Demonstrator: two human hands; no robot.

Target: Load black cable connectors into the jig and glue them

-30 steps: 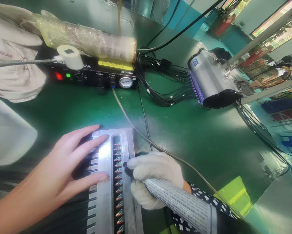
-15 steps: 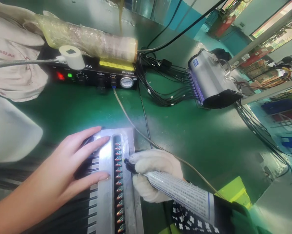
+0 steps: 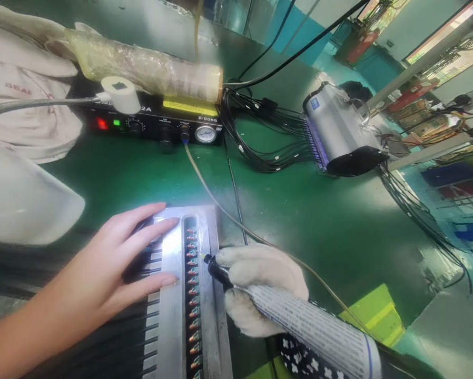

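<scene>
My bare left hand lies with fingers spread over the left side of a metal fixture, fingertips on its surface. A long slot in the fixture shows a row of small circuit boards with copper-coloured wire ends. In a white glove, my right hand is wrapped around a white printed glue tube with a black nozzle. The nozzle's thin yellowish tip points left at the slot's right edge, close to the boards; whether it touches is unclear. Black cables run out of the fixture's left side.
Behind the fixture stands a black dispenser unit with a gauge, a wrapped roll on top and a thin hose. A silver machine with cables sits back right. A white lamp head and white container are at left.
My right hand and the glue tube have shifted slightly right and toward me, drawing the tip a little away from the boards. My left hand stays nearly in place on the fixture.
</scene>
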